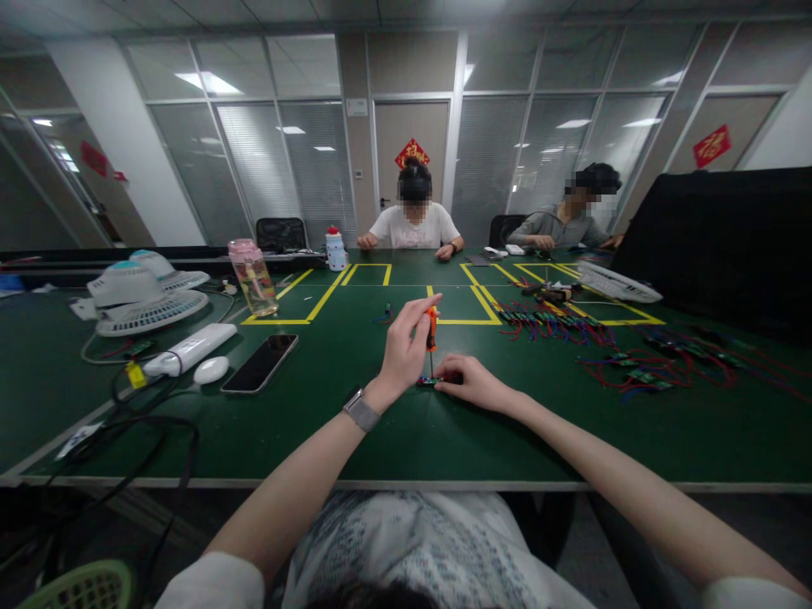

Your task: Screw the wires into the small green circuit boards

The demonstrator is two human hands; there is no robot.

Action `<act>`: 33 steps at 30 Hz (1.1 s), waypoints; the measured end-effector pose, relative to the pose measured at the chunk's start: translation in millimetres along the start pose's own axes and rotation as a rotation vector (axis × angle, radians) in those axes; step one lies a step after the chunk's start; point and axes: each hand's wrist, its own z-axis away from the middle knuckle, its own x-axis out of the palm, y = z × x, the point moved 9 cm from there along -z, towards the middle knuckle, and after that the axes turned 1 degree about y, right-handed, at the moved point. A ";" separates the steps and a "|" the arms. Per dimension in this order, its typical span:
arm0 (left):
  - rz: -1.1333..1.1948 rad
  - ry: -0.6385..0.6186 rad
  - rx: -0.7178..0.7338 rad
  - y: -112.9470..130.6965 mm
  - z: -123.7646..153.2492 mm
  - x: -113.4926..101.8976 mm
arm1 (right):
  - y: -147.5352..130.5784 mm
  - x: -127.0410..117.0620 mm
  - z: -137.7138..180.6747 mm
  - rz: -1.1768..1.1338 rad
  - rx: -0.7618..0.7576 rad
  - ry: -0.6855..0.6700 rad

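Note:
My left hand (407,340) is closed round the handle of an orange and black screwdriver (432,331), which stands upright with its shaft pointing down. The screwdriver's tip meets a small circuit board (430,381) lying on the green table (355,448). My right hand (468,380) pinches the board's right side and keeps it against the table top. Its fingertips hide part of the board. A small board with wires (386,314) lies beyond my left hand.
Wired circuit boards (551,318) lie in a row at the right, with more wired boards (640,372) nearer. On the left are a phone (260,364), a white case (211,370), a power strip (191,348), a bottle (254,277) and fans (149,309). Two people sit opposite.

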 end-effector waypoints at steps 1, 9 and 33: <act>0.040 -0.010 -0.019 -3.6 -0.2 1.2 | 0.2 0.2 0.0 -0.003 0.001 0.000; -0.050 0.081 -0.007 -2.2 -2.5 -7.3 | 0.0 -0.1 0.3 0.009 0.013 -0.007; -0.185 0.057 0.026 1.2 0.1 -6.6 | -1.8 -0.3 0.4 0.018 -0.001 -0.007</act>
